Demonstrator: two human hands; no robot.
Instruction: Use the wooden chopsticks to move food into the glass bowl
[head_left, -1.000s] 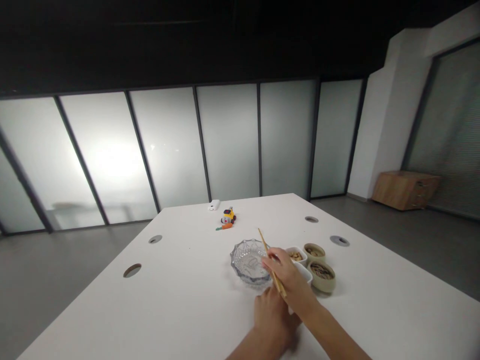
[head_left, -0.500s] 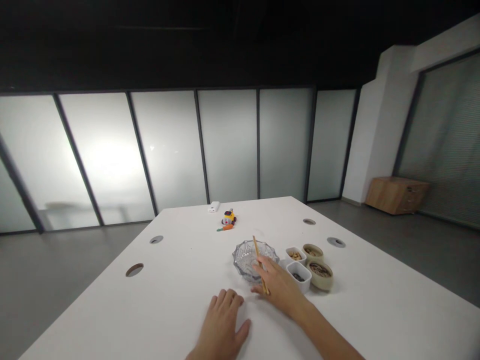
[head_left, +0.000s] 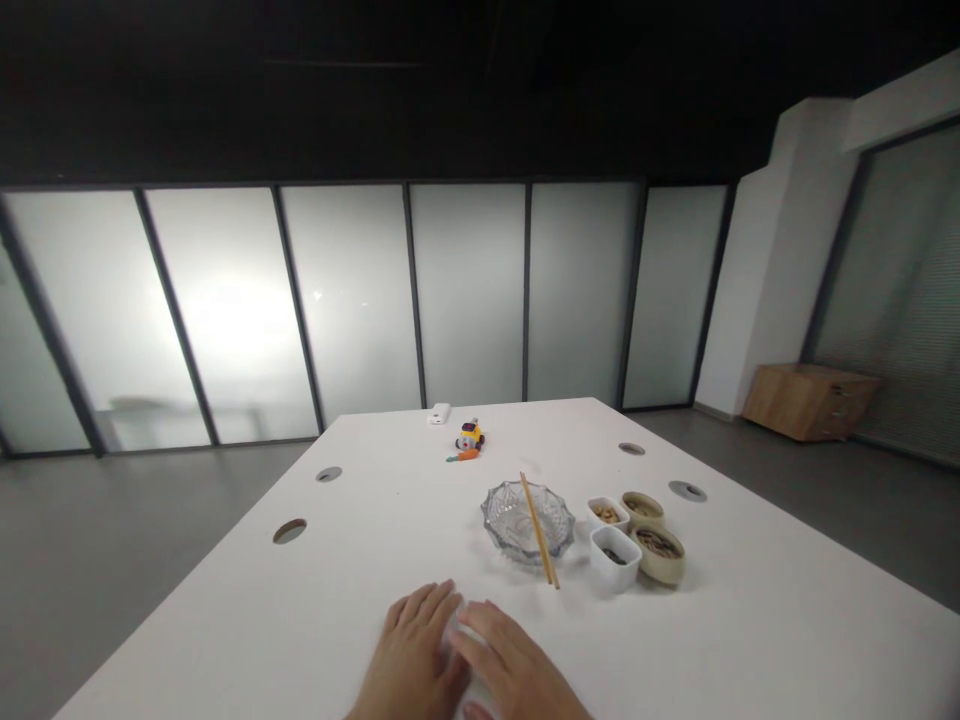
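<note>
My left hand (head_left: 411, 650) lies flat on the white table (head_left: 300, 620) with its fingers stretched out. My right hand (head_left: 510, 668) rests beside it, also flat and open, its fingers touching the left hand's. Neither hand holds anything. Beyond them stands a clear cut-glass bowl (head_left: 507, 517). A pair of wooden chopsticks (head_left: 540, 529) lies across the bowl's rim, the near ends reaching toward me.
Right of the bowl stand two small white square dishes (head_left: 614, 555) and two round beige bowls (head_left: 660, 553) with snacks inside. Farther back are a small yellow toy car (head_left: 469, 436), an orange toy carrot (head_left: 463, 456) and a white box (head_left: 439, 413). Round cable holes dot the table.
My right hand has let go of the chopsticks, which now rest across the glass bowl, and has drawn back to lie next to my left hand.
</note>
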